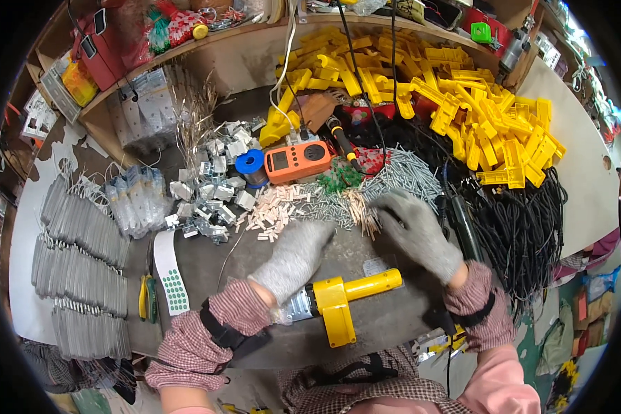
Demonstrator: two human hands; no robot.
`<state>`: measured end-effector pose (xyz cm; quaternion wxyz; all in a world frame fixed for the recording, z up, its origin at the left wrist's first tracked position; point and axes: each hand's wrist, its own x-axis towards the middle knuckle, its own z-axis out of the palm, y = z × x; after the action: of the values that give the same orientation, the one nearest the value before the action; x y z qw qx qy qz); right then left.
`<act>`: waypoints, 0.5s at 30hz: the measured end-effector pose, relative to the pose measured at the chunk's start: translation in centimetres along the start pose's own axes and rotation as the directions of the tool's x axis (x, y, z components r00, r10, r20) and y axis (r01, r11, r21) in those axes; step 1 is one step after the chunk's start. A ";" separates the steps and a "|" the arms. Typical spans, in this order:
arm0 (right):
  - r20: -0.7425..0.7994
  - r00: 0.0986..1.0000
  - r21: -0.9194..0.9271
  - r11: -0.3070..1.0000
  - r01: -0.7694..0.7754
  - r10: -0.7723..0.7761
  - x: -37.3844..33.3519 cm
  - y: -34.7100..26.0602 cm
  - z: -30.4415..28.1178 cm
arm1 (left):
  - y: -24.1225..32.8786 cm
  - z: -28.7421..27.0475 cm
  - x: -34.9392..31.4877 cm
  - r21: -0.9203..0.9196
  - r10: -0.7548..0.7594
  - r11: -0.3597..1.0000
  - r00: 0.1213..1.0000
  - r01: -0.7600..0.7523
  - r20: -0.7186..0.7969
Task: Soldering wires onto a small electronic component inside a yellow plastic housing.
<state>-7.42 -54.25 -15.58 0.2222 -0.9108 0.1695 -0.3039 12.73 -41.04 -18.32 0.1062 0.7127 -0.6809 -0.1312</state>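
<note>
My left hand, in a grey knit glove, reaches to the near edge of a pile of small screws. Its fingers are bent together and blurred; what they hold is hidden. My right hand, gloved alike, curls its fingers down beside pale peach-coloured connector pieces and long silver screws. Anything in its fingertips is too small to make out. Below the hands, a yellow plastic T-shaped housing lies on the dark worktop, with a metallic piece at its left end, partly behind my left wrist.
Yellow plastic shells heap at the back right, above bundled black cables. An orange meter, a blue spool and metal parts sit behind the hands. Stacked grey strips and pliers lie left.
</note>
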 end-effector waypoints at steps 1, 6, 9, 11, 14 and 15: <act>0.012 1.000 -0.035 0.999 0.028 -0.027 -1.5 -0.3 -1.0 | 0.1 0.5 -0.1 -0.007 0.008 1.000 1.000 -0.008 0.000; 0.083 0.891 0.141 0.880 -0.454 0.447 -8.4 -4.5 -2.3 | 0.2 1.3 -0.6 0.067 0.178 0.983 0.974 -0.171 -0.139; -0.007 0.925 0.321 0.877 -0.359 0.381 -11.7 -4.7 -0.5 | 3.2 1.1 -0.4 -0.400 0.197 0.891 0.977 -0.213 -0.082; -0.031 0.978 0.197 0.961 -0.196 0.206 -11.9 -4.3 0.1 | 5.3 0.7 -0.2 -0.728 0.143 0.684 0.970 0.046 0.196; 0.050 0.978 0.089 0.974 -0.208 0.204 -12.0 -4.1 0.6 | 5.7 1.8 0.4 -0.668 0.153 0.744 0.968 0.021 0.201; 0.049 0.978 0.092 0.974 -0.206 0.203 -12.2 -3.9 0.8 | 5.9 1.7 0.3 -0.609 0.155 0.793 0.968 -0.002 0.198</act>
<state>-15.44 -45.28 -20.00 0.2993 -0.8825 0.2431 -0.2694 6.64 -41.57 -18.01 0.2510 0.5914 -0.6402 -0.4213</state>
